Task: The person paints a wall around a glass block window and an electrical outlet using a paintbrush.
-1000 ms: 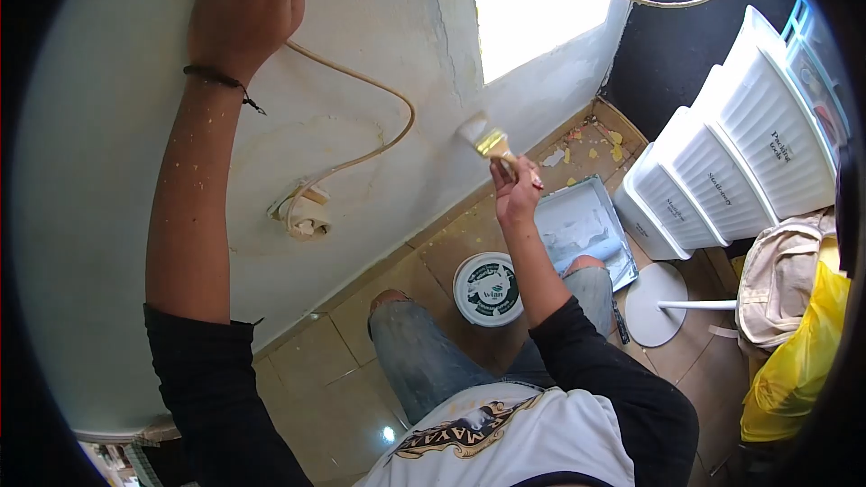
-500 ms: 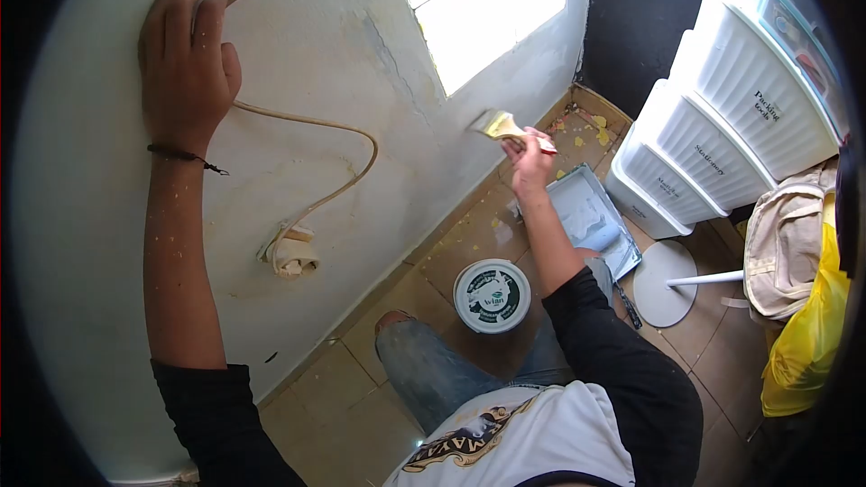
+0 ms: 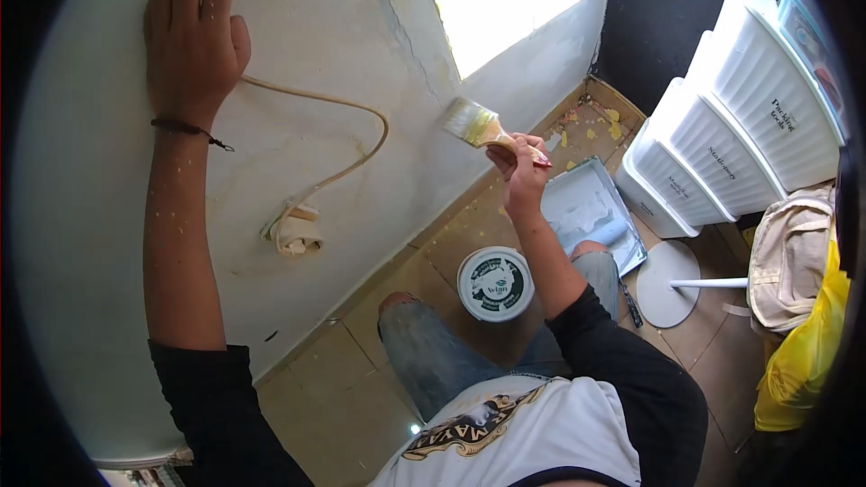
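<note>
My left hand (image 3: pixel 194 41) is raised against the pale wall (image 3: pixel 316 45), fingers together and bent over a beige cable (image 3: pixel 383 131). The cable comes out beside the thumb and again at the index fingertip; the stretch between is hidden under the hand. From there it sags to an uncovered wall socket (image 3: pixel 298 233). My right hand (image 3: pixel 523 176) grips the handle of a wide paintbrush (image 3: pixel 474 122), its bristles pointing up and left at the wall below the window. Behind the right forearm lies a paint tray (image 3: pixel 586 203) with light paint and a roller (image 3: pixel 606 236).
A lidded paint bucket (image 3: pixel 495 284) stands between my knees. White storage drawers (image 3: pixel 713 144) are stacked at the right, near a round white base (image 3: pixel 667 284), a beige bag (image 3: pixel 792 257) and a yellow plastic bag (image 3: pixel 798 361). Paint flakes (image 3: pixel 591 133) litter the floor corner.
The paintbrush has shifted left and slightly toward me, its bristles now seen more broadside. My left hand stays over the cable on the wall. The view has shifted slightly.
</note>
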